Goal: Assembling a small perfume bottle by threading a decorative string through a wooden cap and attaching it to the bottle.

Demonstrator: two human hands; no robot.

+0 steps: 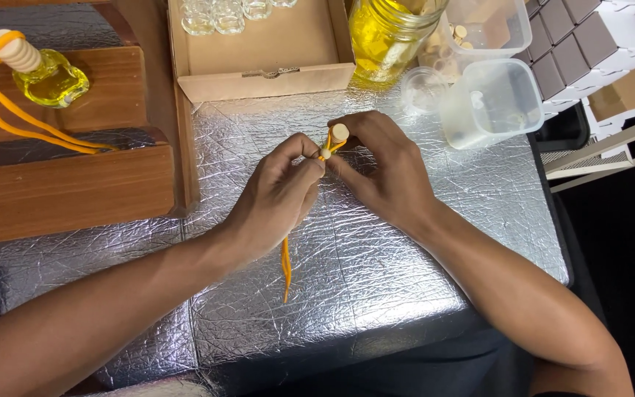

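My left hand (277,195) and right hand (384,173) pinched shut on the limp, light orange cord (286,265), just below its small wooden bead (339,132).

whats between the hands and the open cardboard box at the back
In the head view, only bare silver foil tabletop lies between the hands and the cardboard box.

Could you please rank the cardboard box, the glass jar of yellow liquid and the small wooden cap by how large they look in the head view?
1. cardboard box
2. glass jar
3. wooden cap
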